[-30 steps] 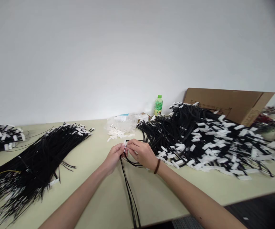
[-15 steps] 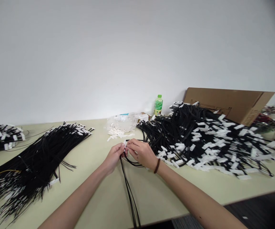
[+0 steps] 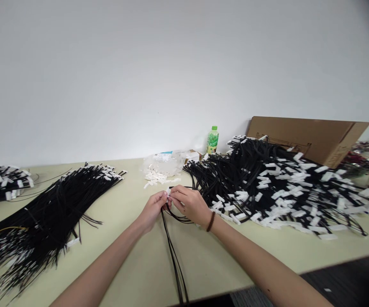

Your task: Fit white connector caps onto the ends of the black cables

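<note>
Near the middle of the table, my left hand [image 3: 154, 209] pinches a small white connector [image 3: 168, 191] at the end of black cables [image 3: 173, 257]. The fingers of my right hand [image 3: 192, 205] close on the same connector from the right, with a brown band round that wrist. The cables loop under my hands, and some hang down over the table's front edge. Just behind my hands, small white connectors [image 3: 158, 177] spill from a clear plastic bag [image 3: 168, 163].
A large heap of black cables with white tags [image 3: 280, 187] covers the right side. Bundled black cables [image 3: 56, 204] lie on the left, with another bundle [image 3: 3, 181] beyond. A green-capped bottle [image 3: 213, 140] and a cardboard box [image 3: 302, 136] stand by the wall.
</note>
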Tool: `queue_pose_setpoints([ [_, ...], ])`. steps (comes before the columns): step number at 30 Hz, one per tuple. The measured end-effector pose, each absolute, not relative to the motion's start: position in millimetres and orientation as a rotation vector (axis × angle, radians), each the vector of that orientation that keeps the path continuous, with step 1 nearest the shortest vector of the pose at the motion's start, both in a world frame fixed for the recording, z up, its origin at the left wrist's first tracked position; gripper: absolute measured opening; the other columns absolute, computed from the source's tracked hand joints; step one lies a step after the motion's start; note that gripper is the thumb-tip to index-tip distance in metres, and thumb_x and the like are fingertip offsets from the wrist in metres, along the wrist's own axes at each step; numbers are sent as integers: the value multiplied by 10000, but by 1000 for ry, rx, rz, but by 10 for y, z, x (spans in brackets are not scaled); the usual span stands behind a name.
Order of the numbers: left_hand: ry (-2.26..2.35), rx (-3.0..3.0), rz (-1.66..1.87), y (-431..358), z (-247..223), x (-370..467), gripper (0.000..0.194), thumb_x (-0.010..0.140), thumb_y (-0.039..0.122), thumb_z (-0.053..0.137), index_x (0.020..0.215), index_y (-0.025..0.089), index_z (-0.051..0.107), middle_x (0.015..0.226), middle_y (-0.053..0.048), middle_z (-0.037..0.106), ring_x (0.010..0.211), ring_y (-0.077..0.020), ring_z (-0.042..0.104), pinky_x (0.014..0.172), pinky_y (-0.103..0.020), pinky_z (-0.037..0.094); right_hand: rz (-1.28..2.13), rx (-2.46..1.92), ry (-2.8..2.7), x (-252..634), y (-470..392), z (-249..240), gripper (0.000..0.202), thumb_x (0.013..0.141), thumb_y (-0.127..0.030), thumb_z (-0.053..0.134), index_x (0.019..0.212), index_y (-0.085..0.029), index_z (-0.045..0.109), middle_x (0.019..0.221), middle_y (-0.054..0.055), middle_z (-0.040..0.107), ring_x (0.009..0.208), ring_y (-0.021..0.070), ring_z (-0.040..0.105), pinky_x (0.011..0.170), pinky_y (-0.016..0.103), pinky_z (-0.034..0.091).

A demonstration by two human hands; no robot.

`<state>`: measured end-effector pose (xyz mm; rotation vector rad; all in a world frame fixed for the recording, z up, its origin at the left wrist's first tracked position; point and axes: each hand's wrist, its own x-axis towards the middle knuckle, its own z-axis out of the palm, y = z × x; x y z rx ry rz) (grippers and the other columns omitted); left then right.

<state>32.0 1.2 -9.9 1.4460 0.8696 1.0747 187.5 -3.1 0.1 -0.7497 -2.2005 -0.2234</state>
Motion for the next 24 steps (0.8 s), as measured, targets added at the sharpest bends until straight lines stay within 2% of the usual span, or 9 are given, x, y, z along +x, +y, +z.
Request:
queue_pose_setpoints([
  [24, 871, 1421, 1103, -25, -70, 340, 365, 778, 502, 500, 643, 163, 509, 615, -1, 476, 610, -135, 411, 606, -256, 339, -236, -734, -2200, 1882, -25, 5, 188, 888, -137, 413, 776, -169, 560, 880, 41, 594, 759, 122, 562, 672, 216, 433],
])
